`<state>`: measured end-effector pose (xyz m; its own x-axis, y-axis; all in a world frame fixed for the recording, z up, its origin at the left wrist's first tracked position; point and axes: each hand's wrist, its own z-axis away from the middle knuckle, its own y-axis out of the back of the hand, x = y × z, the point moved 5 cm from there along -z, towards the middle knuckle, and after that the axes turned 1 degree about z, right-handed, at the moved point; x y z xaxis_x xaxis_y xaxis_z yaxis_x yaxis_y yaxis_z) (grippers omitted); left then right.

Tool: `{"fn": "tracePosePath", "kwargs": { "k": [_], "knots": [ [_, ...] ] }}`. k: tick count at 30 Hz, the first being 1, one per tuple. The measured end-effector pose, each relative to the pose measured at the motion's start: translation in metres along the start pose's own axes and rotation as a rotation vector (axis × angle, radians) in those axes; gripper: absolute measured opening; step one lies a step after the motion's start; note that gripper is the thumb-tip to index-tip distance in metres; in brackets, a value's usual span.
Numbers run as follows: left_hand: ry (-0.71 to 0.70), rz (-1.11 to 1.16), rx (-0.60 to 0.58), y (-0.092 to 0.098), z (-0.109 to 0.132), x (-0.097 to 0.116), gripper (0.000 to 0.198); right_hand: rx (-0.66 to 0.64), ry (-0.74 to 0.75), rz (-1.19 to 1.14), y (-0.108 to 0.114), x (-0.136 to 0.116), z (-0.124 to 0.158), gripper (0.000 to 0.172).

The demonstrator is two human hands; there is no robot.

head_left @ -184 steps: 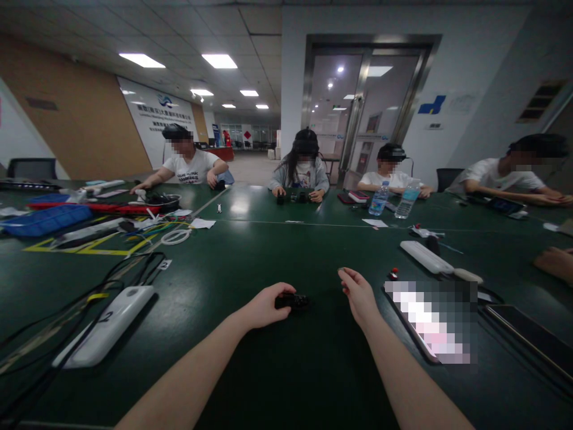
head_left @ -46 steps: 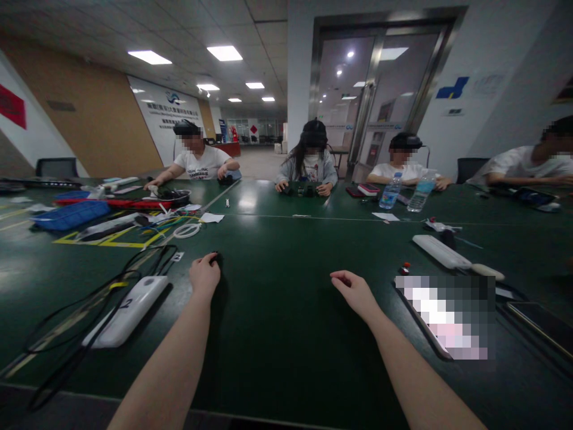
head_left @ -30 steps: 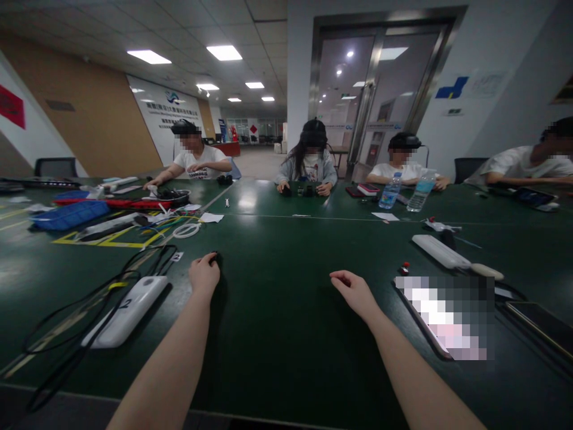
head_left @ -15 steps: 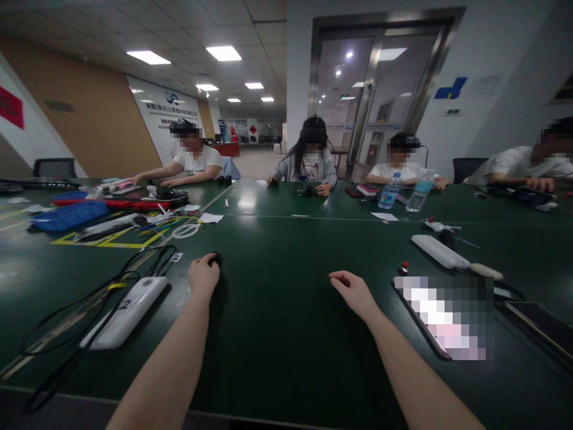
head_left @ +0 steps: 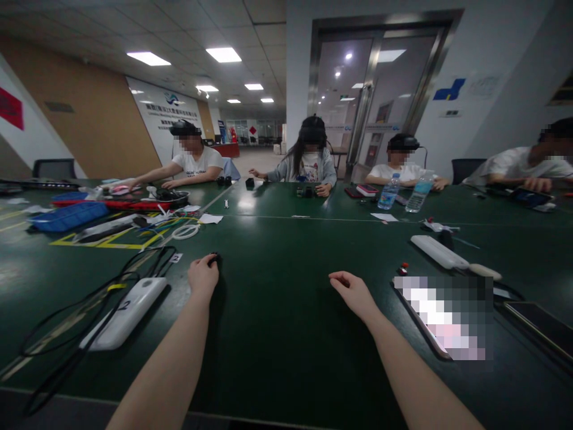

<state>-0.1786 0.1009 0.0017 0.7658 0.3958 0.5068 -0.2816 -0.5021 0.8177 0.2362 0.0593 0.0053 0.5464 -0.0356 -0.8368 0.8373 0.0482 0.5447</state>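
My left hand (head_left: 203, 275) rests on the dark green table, its fingers closed around a small black object (head_left: 214, 258). Only an edge of that object shows past the fingertips, so its kind is unclear. To the left of this hand lies a white power bank (head_left: 129, 313) marked "2", with black cables (head_left: 67, 307) beside it. My right hand (head_left: 356, 294) lies on its side on the table, fingers loosely curled in and nothing visible in them. Nearest to it on the right is a phone (head_left: 418, 325) with a blurred-out screen.
Farther right are a long white device (head_left: 439, 251), a dark phone (head_left: 541, 325) and a small red-topped item (head_left: 403, 269). Two water bottles (head_left: 388, 192) stand beyond. A blue tray (head_left: 69, 215) and tangled wires sit at the left. Several people sit along the far side.
My hands have stayed in place. Across the table, the middle person's hand has let go of a small black item and moved left; the item stands on the table.
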Motion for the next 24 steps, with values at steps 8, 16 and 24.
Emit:
{"fn": "tracePosePath", "kwargs": {
  "k": [8, 16, 24],
  "knots": [
    [0.000, 0.002, 0.009, 0.0003, 0.0003, -0.0004, 0.037, -0.003, -0.009, -0.011, 0.0002, 0.0011, 0.0000, 0.024],
    [-0.022, -0.021, 0.007, 0.0004, 0.0010, 0.0017, 0.036, 0.013, -0.007, -0.006, -0.0010, 0.0053, -0.0039, 0.024],
    [-0.031, -0.044, 0.001, 0.0013, 0.0028, 0.0041, 0.037, 0.020, 0.013, -0.003, -0.0010, 0.0047, -0.0039, 0.024]
  ]
}}
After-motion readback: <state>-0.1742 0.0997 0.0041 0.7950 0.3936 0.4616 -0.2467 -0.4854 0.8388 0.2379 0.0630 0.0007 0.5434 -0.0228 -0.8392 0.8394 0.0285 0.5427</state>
